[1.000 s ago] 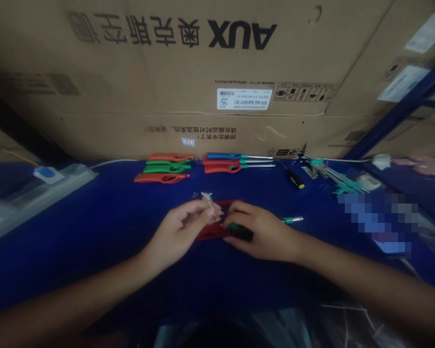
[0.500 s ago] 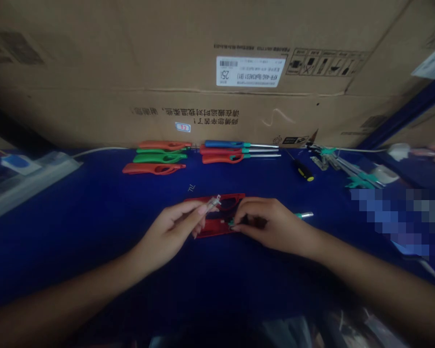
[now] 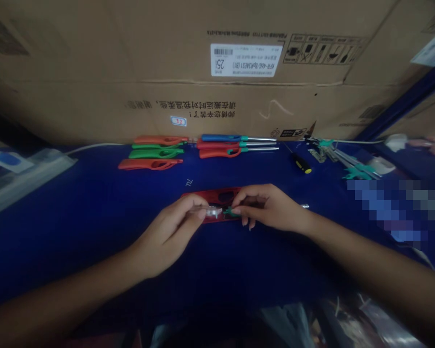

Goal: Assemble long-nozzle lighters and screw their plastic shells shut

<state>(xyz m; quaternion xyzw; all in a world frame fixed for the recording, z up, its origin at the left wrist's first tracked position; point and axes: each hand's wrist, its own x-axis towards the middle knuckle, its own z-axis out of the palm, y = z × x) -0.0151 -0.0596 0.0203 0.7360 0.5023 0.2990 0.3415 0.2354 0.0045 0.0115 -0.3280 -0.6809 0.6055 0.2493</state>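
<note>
My left hand [image 3: 174, 232] pinches a small clear plastic part [image 3: 212, 211], like a lighter's fuel tank, between thumb and forefinger, its fitting pointing right. Facing it is the green end piece [image 3: 232, 211] of a lighter's metal tube, gripped by the fingertips of my right hand [image 3: 266, 205]. The tube's silver tip [image 3: 305, 206] shows past that hand, whose fingers hide its middle. Clear part and green piece are very close; whether they touch I cannot tell. Beneath both hands lie red lighter casing halves [image 3: 196, 196], partly covered by my fingers.
Behind stand rows of lighter handles [image 3: 150, 164] and lighters with metal tubes [image 3: 221, 152], along a cardboard box [image 3: 148, 58]. To the right lie a black-yellow screwdriver [image 3: 301, 163] and a pile of green-ended tubes [image 3: 358, 171]. Small bent wires [image 3: 189, 182] lie beyond my left hand.
The clear part has come down from a tilt to nearly level and faces the green piece. My right hand has raised the green piece off the lower red casing half.
</note>
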